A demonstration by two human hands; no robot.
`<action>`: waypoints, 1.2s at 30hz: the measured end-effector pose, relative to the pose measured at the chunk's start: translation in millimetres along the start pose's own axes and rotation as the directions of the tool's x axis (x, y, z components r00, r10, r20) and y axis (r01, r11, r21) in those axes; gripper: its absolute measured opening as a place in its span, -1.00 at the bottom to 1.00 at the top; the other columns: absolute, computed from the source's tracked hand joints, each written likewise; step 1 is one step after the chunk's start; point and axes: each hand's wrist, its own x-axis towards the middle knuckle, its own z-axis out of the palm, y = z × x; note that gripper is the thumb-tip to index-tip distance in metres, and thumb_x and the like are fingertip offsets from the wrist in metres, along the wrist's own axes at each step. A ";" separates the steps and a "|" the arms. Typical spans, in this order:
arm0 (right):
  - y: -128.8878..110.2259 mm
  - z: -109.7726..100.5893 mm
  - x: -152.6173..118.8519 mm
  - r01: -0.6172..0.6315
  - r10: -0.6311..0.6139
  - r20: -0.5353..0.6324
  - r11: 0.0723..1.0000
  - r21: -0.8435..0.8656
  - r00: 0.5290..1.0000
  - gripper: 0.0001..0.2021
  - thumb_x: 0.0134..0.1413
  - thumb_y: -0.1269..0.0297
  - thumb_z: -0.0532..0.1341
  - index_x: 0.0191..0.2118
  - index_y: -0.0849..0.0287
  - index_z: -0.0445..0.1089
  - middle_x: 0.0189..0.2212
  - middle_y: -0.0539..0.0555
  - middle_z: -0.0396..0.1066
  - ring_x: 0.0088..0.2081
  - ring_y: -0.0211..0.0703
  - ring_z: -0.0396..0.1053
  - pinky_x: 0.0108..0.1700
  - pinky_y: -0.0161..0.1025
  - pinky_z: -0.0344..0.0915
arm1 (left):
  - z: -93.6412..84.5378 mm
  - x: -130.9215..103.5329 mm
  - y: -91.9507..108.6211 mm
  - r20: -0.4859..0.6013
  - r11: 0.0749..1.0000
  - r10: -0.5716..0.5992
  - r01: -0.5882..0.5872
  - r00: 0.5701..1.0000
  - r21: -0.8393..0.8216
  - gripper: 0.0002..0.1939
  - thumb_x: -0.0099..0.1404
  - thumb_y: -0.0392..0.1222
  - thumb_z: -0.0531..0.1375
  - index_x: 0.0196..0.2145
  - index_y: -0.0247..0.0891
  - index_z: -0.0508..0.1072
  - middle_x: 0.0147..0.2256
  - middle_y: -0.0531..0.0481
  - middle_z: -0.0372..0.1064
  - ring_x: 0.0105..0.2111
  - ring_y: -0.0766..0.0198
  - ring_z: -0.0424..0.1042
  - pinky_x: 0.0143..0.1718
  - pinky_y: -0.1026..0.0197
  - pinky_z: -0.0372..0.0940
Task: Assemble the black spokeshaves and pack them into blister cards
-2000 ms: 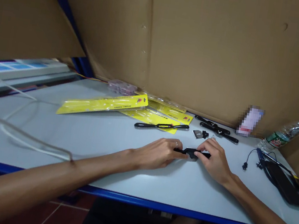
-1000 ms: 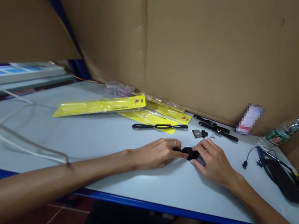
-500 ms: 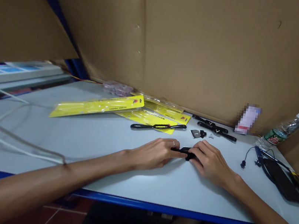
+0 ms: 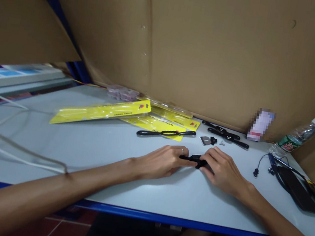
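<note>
Between my two hands is a black spokeshave (image 4: 198, 160), with a flat metallic piece showing at its middle. My left hand (image 4: 170, 159), a ring on one finger, is closed around its left end. The fingers of my right hand (image 4: 217, 167) pinch it near the middle, hiding its right end. Behind my hands lies a bare black spokeshave body (image 4: 167, 133) with a slotted centre. Right of that are a flat metal blade (image 4: 205, 141), a small black cap piece (image 4: 213, 141) and a little silver screw (image 4: 222, 143). Two more spokeshaves (image 4: 228, 137) rest near the cardboard wall.
Yellow blister packs (image 4: 101, 113) overlap at the table's back. On the right stand a plastic bottle (image 4: 296, 138) and a dark flat case (image 4: 297, 190) with cords. A pale cable (image 4: 24, 155) crosses the left side. Cardboard (image 4: 214, 55) walls the back.
Both hands keep their hold on the spokeshave and have barely moved. The whole view has shifted very slightly.
</note>
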 end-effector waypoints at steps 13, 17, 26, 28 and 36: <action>-2.9 -0.7 1.1 -0.024 0.024 0.021 1.000 0.000 0.999 -0.91 0.31 0.35 0.19 -0.15 0.22 0.42 -0.21 0.17 0.42 -0.18 -0.01 0.32 -0.19 -0.10 0.31 | 1.2 -0.1 -1.3 -0.010 1.000 -0.006 0.006 1.000 0.004 -0.38 0.20 -0.55 0.06 0.13 -0.12 0.51 -0.20 -0.09 0.42 -0.32 0.22 0.45 -0.27 0.19 0.39; -6.6 1.4 3.1 -0.058 0.057 0.042 0.998 0.002 0.997 -0.91 0.27 0.37 0.21 -0.14 0.23 0.42 -0.20 0.17 0.42 -0.18 -0.03 0.34 -0.19 -0.11 0.32 | -0.3 -0.1 -0.1 0.005 1.000 0.008 -0.008 1.000 0.020 -0.40 0.22 -0.54 0.05 0.13 -0.15 0.50 -0.22 -0.11 0.42 -0.31 0.21 0.45 -0.27 0.19 0.39; 41.2 -55.3 -4.4 -0.361 0.386 -0.247 0.922 0.142 0.889 -0.88 0.27 0.31 0.22 -0.30 0.16 0.48 -0.36 0.05 0.51 -0.36 -0.19 0.40 -0.28 -0.24 0.26 | 2.4 -0.7 -4.5 -0.082 0.998 -0.004 -0.001 0.997 -0.056 -0.48 0.37 -0.44 -0.03 0.10 -0.11 0.54 -0.24 -0.10 0.45 -0.40 0.27 0.44 -0.35 0.25 0.35; 61.8 -69.1 -11.6 -0.507 0.514 -0.297 0.855 0.109 0.805 -0.82 0.24 0.29 0.24 -0.40 0.16 0.47 -0.47 0.02 0.49 -0.44 -0.21 0.36 -0.35 -0.25 0.18 | 2.8 -0.6 -4.9 -0.075 0.998 -0.001 -0.003 0.997 -0.056 -0.49 0.38 -0.43 -0.04 0.09 -0.12 0.55 -0.24 -0.11 0.45 -0.41 0.27 0.44 -0.36 0.25 0.35; 115.0 -48.1 -27.5 -0.720 0.693 -0.212 0.688 -0.089 0.689 -0.84 0.17 0.41 0.24 -0.21 0.13 0.59 -0.39 0.09 0.58 -0.32 -0.08 0.46 -0.27 -0.23 0.18 | 1.6 -1.0 -3.3 -0.082 0.999 -0.027 0.024 0.996 -0.036 -0.49 0.38 -0.42 -0.04 0.08 -0.11 0.56 -0.22 -0.10 0.46 -0.38 0.27 0.46 -0.34 0.25 0.37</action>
